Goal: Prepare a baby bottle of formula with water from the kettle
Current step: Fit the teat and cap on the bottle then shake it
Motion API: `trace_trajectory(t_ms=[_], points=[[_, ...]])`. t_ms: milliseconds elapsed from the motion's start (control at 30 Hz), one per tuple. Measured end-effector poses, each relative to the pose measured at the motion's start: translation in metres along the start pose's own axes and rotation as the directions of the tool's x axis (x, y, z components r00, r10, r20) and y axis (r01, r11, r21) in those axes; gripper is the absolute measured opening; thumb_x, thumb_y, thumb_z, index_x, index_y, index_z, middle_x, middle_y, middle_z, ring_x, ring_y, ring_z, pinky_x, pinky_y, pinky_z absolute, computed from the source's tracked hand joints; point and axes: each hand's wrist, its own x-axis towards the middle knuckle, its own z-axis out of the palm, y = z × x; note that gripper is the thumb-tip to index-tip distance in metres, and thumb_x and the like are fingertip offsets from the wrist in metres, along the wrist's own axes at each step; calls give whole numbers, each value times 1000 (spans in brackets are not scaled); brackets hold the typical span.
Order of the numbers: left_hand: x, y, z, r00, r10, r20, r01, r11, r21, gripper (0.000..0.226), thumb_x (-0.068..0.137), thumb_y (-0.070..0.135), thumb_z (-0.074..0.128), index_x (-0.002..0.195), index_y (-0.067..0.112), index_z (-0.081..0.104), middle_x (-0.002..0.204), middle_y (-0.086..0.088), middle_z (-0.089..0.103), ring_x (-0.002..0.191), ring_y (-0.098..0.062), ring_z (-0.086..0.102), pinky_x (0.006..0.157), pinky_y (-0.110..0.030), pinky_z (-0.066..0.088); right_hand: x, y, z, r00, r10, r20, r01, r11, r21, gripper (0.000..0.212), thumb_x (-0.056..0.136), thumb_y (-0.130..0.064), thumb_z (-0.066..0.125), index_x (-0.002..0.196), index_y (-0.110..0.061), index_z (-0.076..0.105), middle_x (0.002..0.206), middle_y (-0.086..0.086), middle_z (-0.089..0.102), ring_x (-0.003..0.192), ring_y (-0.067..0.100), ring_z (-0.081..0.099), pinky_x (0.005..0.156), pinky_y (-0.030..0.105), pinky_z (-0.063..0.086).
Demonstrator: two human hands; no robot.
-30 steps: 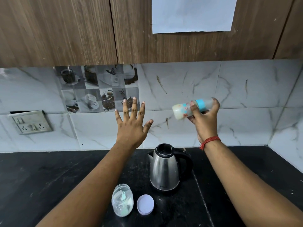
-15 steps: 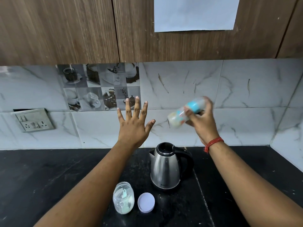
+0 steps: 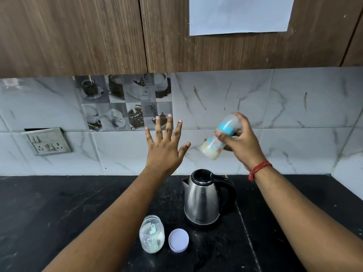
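Observation:
My right hand point(image 3: 240, 144) grips a baby bottle point(image 3: 216, 143) with a blue collar and a clear cap, held in the air above the kettle and tilted with its base down to the left; milky liquid fills its lower part. My left hand point(image 3: 165, 148) is raised beside it with fingers spread and straight, holding nothing. A steel kettle point(image 3: 202, 201) with a black handle stands on the black counter point(image 3: 59, 213) below. An open glass jar point(image 3: 151, 234) of white powder with a green scoop inside sits in front of the kettle, its pale lid point(image 3: 178, 240) lying next to it.
A marble-tiled wall with a socket plate point(image 3: 49, 141) rises behind the counter. Wooden cabinets point(image 3: 78, 36) hang overhead, one with a white sheet point(image 3: 239, 14) stuck on it. The wall turns a corner at the far right.
The bottle in my right hand has swung from almost level to a steep tilt with its base lower, a shaking motion. My left hand stays raised and spread.

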Motion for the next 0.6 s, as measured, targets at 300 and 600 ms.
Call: trace_trajectory(t_ms=[300, 600], points=[[8, -10, -3, 999, -46, -7, 46, 999, 9, 76, 99, 69, 1, 162, 29, -13, 170, -5, -25, 153, -35, -29, 122, -68, -5, 4, -1, -4, 955, -12, -295, 60, 986, 154, 66, 89, -22, 78, 138, -32, 36, 108, 0, 65, 88, 6, 74, 81, 49, 64], [8, -4, 0, 999, -26, -19, 26, 1000, 13, 76, 98, 70, -2, 162, 29, -12, 170, -5, -23, 155, -37, -25, 122, -69, -3, 3, -2, 5, 990, 29, -137, -12, 993, 119, 69, 86, -25, 81, 139, -34, 38, 116, 6, 64, 103, 23, 72, 77, 48, 64]])
